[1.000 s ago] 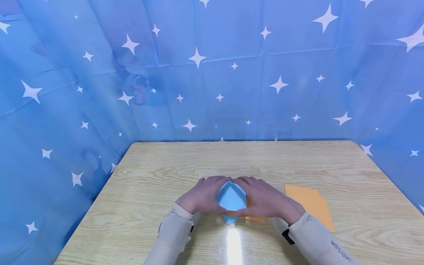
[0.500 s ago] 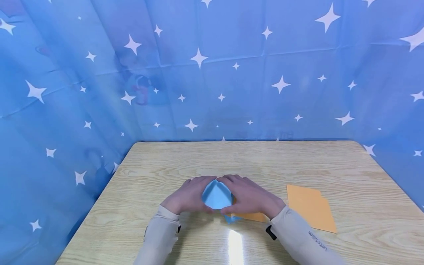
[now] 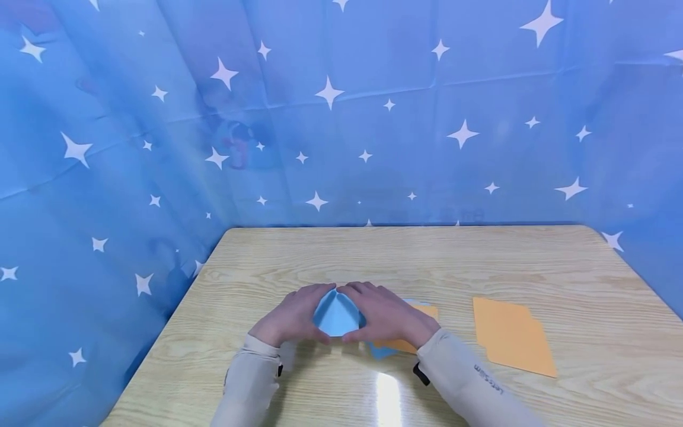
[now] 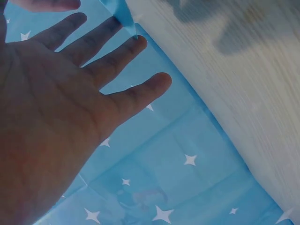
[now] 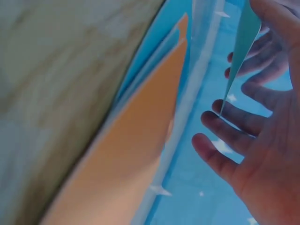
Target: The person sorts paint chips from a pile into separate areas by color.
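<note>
Right hand overlapping paper pile, starry curtain

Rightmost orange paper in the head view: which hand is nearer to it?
Right. The right hand is left of the orange paper, apart from it; the left hand is farther left, beyond the right hand.

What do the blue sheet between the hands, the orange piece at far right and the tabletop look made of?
Thin blue sheet: probably matte paper or card; thin edge, slight bend.
Flat orange angular piece: likely matte paper or card; even colour, no glare.
Pale wood-grain tabletop: wood or printed laminate; glare suggests some gloss.
</note>
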A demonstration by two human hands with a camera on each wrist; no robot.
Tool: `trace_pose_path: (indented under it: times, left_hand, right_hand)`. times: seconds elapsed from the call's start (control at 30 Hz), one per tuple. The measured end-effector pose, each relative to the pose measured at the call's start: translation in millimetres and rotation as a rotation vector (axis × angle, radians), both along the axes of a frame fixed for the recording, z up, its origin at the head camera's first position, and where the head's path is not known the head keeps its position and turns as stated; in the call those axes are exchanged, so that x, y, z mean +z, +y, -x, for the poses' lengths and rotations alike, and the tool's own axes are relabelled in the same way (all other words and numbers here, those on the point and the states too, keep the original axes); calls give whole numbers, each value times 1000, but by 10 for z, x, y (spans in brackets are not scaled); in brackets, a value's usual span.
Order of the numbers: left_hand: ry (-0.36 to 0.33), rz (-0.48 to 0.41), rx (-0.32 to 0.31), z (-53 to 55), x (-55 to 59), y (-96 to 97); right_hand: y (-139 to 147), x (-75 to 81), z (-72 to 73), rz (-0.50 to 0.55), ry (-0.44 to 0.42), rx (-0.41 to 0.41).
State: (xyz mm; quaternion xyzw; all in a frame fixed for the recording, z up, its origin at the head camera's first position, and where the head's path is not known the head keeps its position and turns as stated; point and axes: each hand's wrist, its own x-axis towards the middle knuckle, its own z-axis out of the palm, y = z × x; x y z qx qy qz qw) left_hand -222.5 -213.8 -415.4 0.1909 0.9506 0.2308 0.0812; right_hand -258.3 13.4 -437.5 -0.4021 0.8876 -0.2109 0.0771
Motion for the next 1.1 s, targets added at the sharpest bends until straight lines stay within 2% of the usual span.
trace_pose_path:
  times: [0.43,0.67,0.9,1.1]
  left_hand:
    - [-44,16,52,-25,-36,-137]
    - [-43,17,55,-45,-66,-184]
    - [-66,58,83,-71,-73,-195]
    - [-104,68,97,-96,-79,-172]
  right_hand:
    - [-218,-66,-11,-16,2,5]
    - [-321,-85,-44,-42,17,-1]
    - [-417,-96,-62,-54,26,2]
    - [-469,-95,-100,-126,22,-16]
